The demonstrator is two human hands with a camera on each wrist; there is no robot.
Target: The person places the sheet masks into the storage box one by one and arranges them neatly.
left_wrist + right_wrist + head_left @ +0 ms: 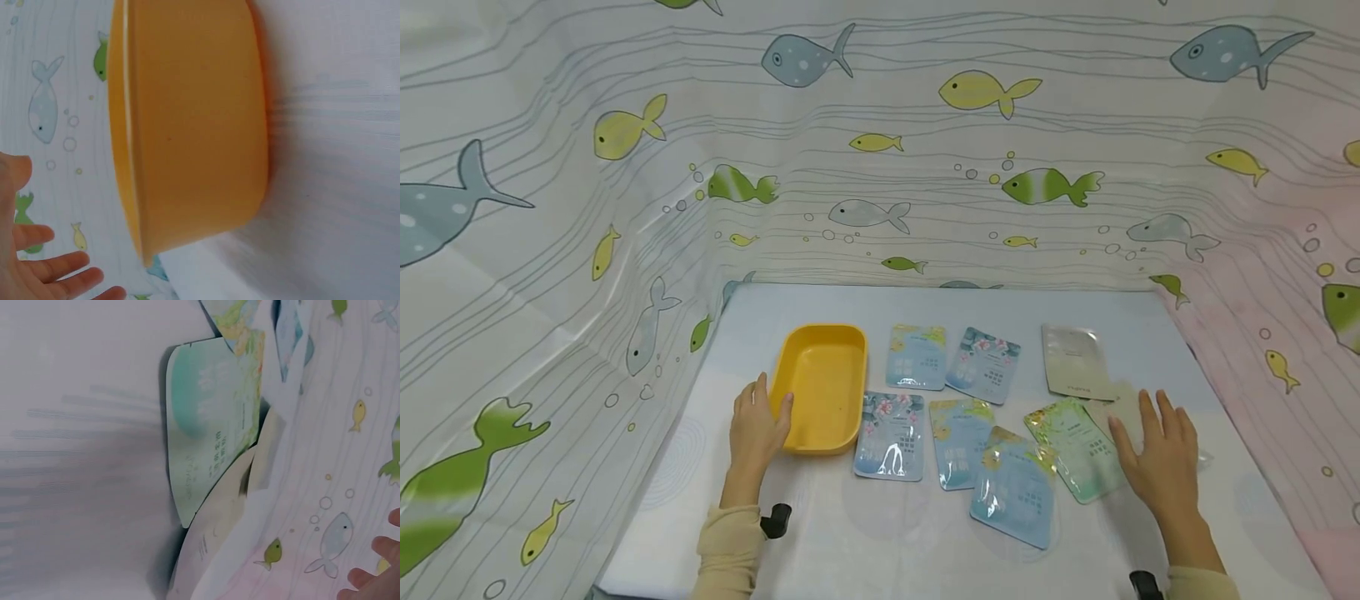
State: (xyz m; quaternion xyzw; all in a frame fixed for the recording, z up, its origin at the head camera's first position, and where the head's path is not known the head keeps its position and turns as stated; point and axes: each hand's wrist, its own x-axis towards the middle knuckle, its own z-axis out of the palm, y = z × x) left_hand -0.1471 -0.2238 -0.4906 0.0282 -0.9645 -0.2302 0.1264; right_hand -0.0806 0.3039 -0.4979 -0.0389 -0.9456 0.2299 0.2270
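My left hand [756, 425] is beside the left rim of a yellow plastic tub [823, 375], thumb near the edge, fingers spread. In the left wrist view, that hand [44, 262] shows apart from the tub's side wall [200, 125]. Above the table's right part, my right hand [1165, 462] has its fingers straight and holds nothing. It overlaps a pale beige foil sachet [1123, 404], partly hidden. Left of it lies a green sachet [1078, 454], also seen in the right wrist view, where the right hand [375, 569] shows only fingertips.
Several flat foil sachets lie mid-table: light blue ones [916, 358] and flowered ones [983, 367]. A light blue sachet [1015, 492] in front overlaps another. A silvery beige sachet [1077, 362] lies at the back right. Fish-printed cloth [880, 175] rises behind and beside the table.
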